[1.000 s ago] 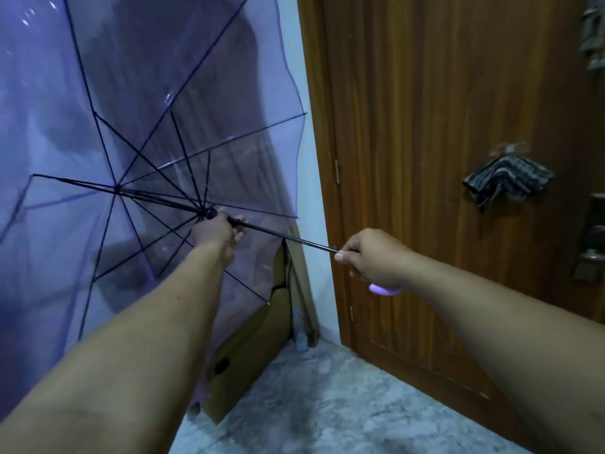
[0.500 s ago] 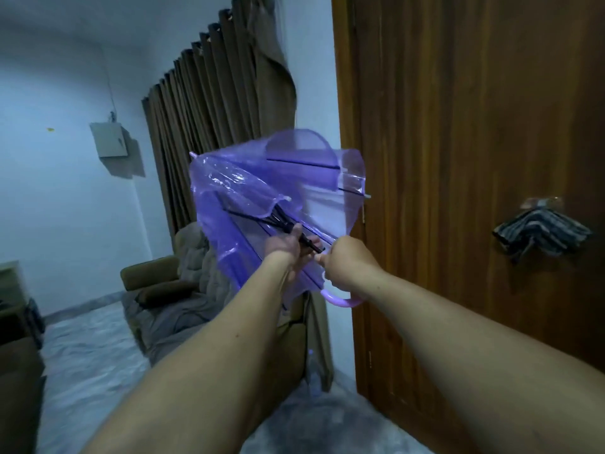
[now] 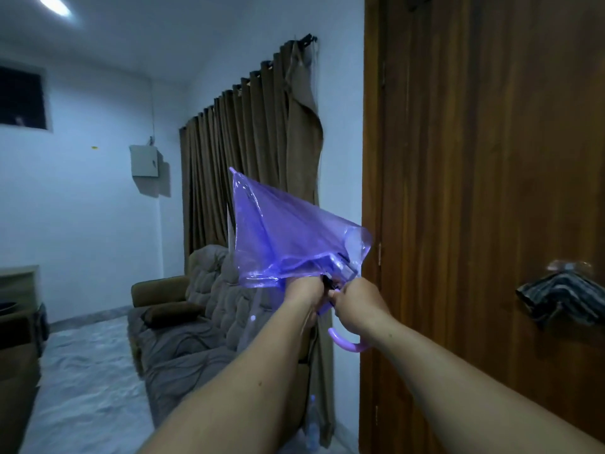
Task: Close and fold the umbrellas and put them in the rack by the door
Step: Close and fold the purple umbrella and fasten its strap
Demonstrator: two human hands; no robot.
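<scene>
Purple umbrella (image 3: 288,237): collapsed, tip pointing up-left, being held before the curtain (image 3: 248,152), left of the door (image 3: 491,191). Left hand (image 3: 304,291) is gripping its canopy base; right hand (image 3: 358,304) is gripping the handle (image 3: 347,343).

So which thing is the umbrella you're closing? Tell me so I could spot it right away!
Find the big brown wooden door on the right. Just left of its edge, in front of the brown curtain, two hands hold up the purple umbrella. It is the only see-through purple thing, with a curved lilac handle under the right hand.
</scene>
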